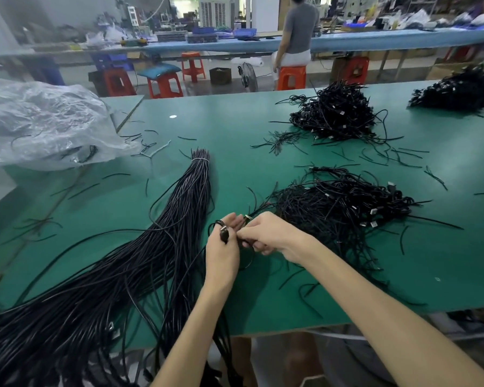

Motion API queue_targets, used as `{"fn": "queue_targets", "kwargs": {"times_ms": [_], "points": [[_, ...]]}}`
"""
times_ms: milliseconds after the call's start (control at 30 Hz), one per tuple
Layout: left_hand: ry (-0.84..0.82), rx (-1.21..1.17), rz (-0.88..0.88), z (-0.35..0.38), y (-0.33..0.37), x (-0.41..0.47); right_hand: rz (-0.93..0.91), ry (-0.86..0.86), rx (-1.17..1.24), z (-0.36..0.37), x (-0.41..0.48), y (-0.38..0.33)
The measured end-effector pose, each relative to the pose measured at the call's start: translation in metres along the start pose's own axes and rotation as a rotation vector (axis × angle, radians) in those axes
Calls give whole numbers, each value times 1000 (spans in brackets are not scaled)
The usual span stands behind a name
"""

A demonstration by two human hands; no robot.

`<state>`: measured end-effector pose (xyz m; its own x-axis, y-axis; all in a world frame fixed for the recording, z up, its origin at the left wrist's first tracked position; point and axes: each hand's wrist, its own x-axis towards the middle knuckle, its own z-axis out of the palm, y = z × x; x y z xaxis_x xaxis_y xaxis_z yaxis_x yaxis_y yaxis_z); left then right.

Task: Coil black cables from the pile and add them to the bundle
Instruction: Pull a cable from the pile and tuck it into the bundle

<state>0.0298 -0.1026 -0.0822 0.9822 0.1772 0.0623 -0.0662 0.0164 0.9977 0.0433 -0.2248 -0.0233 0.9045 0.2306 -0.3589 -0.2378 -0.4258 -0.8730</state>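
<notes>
Cable [224, 233] is sitting between our two hands over the table [235, 129]: we are gripping its plug end in the left hand [222, 251] and pinching the strand with the right hand [267, 233]. In the head view (our only one), three heaps are showing: the near heap [341, 208] is lying just right of the right hand, two farther off; one tied sheaf [185, 208] is running far-centre to near-left, beside the left hand.
</notes>
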Motion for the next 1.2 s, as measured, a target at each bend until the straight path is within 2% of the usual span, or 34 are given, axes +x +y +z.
{"fn": "queue_targets", "kwargs": {"times_ms": [167, 367, 433, 500, 633, 733, 900, 1000, 1067, 1100, 1200], "points": [[1, -185, -60, -3, 3, 0, -22, -275, 120, -5, -21, 1], [-2, -282, -26, -4, 1, -2, -74, -489, 256, -5, -37, 1], [35, -303, -24, -4, 1, -1, -87, -384, 249, -3, -38, 2], [79, -304, -37, -5, 0, 2, -87, -170, 272, -2, -37, 5], [74, -299, -50, -6, -1, 2, -113, 211, 515, -11, -39, 16], [80, -395, -109, -10, 4, 3, -114, 377, 550, -26, -44, 26], [20, -905, -356, -28, 17, 9, -105, 377, 330, -40, -61, 49], [-30, -1118, -389, -30, 31, 8, -88, 358, 312, -36, -67, 55], [-140, -1276, -407, -31, 45, 4, -73, 335, 323, -33, -73, 55], [-211, -1292, -396, -33, 53, 2, -74, 316, 327, -31, -76, 54], [-345, -1144, -323, -34, 77, -9, -155, 294, 275, -26, -87, 51]]}}
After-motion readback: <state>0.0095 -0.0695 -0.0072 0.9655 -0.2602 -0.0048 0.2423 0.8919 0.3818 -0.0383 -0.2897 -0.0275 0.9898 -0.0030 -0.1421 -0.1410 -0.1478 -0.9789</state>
